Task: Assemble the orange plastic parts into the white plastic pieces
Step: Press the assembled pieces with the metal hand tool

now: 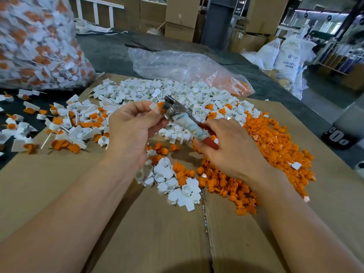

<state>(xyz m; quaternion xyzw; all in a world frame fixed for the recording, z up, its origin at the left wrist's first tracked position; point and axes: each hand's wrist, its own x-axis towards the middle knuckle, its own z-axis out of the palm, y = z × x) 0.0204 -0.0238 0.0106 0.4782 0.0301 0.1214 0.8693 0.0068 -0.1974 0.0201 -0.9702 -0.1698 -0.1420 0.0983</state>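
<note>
The left hand [136, 127] is curled, its thumb and fingertips pinching a white piece [153, 105] with an orange part [160, 105] set in it, held up above the middle of the cardboard sheet [59, 184]. The right hand [232, 148] is closed around the red handle of a small hammer [189, 125]. The hammer's taped shaft slants up and to the left, so its metal head sits right against the orange part. Under and beyond the hands, a broad heap of loose white pieces [177, 91] covers the far side of the cardboard. A thick pile of orange parts [275, 142] spreads along the right. A smaller cluster of white pieces [177, 186] lies near, between the two forearms, touching the orange pile. To the left, joined white-and-orange pieces [69, 123] are scattered over the cardboard edge. A big clear bag [35, 42] packed with joined pieces stands at the far left. A crumpled plastic bag [187, 66] lies beyond the white heap, with orange parts in its right end. Cardboard boxes [181, 14] and white sacks [285, 56] stand far behind.
</note>
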